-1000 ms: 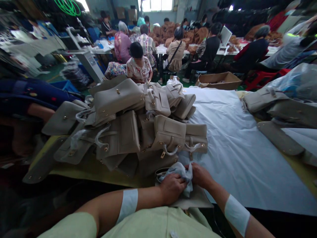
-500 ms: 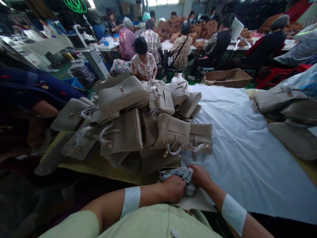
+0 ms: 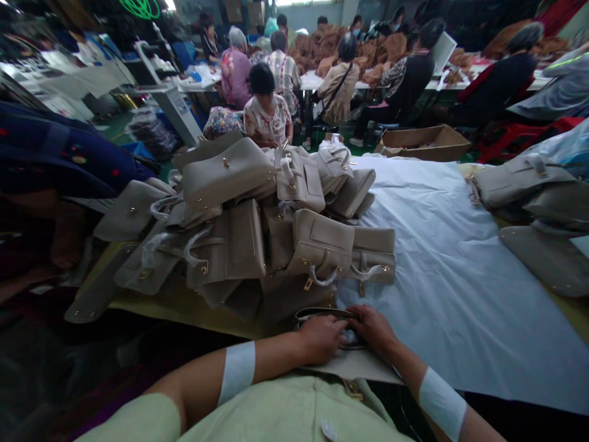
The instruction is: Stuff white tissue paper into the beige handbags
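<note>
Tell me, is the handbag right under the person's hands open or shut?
Open. The handbag shows a dark oval mouth between the left hand and right hand, whose fingers reach into it over pale stuffing.

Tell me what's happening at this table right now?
A person at the table's near edge has both hands at the open mouth of a beige handbag. The left hand and right hand press down into its opening. Behind it, a pile of matching handbags sits beside a white sheet. Other people work at tables farther back.
</note>
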Tool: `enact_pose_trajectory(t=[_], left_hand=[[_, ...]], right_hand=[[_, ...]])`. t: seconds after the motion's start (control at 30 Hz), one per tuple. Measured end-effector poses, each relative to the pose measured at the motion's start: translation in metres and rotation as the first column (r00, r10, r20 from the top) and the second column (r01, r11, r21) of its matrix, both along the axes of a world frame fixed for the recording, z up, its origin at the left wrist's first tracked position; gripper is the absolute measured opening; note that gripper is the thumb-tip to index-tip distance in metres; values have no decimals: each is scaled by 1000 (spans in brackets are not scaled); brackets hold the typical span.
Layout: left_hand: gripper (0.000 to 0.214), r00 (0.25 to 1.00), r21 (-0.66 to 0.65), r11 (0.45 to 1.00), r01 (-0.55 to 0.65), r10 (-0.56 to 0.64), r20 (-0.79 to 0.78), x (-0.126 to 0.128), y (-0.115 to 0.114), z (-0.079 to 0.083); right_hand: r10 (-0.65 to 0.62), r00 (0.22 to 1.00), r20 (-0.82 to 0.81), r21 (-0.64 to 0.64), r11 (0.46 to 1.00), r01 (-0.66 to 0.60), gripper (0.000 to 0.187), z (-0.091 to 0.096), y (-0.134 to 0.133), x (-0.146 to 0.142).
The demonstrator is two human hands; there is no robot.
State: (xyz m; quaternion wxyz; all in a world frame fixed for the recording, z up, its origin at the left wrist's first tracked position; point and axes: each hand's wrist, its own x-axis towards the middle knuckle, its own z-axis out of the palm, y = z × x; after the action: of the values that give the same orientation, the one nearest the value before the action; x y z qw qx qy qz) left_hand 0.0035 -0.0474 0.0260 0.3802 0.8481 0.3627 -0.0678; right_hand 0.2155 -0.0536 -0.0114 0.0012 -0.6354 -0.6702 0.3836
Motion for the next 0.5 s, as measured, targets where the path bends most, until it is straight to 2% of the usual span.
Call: enact_pose_trajectory(t=[0.07,0.1,0.17,0.27,0.37,0.4,0.5], left_hand=[[37,1000,82,997,-9,8,18,-11,-2,10],[35,1000,79,997,11,-11,3,-14,-2,13],[40,996,-18,996,82,-82,-29,-13,-1,15],[61,978,-218,960,177,-196,-70,-4,3,8],[72,962,-286,930,229,-261,-77,-1,6,2],[69,967,-274,935,224,-249,-59,-2,6,1],[56,994,-158,981,110,-105,36,-4,6,0]], right_hand=[[-19,1000,-3,4,1000,19,35,-3,1,1],[-22,1000,1,1,1000,22,35,-4,1,1],[-28,1000,3,-7,1000,28,35,-5,1,1],[-16,1000,-8,-18,1000,16,32,-4,2,0],[3,1000,-12,-21,1000,-4,30,-3,2,-1],[-6,1000,-9,-18,1000,6,31,-3,2,-2],[-45,999,-20,-7,999,45,35,-5,2,-2]])
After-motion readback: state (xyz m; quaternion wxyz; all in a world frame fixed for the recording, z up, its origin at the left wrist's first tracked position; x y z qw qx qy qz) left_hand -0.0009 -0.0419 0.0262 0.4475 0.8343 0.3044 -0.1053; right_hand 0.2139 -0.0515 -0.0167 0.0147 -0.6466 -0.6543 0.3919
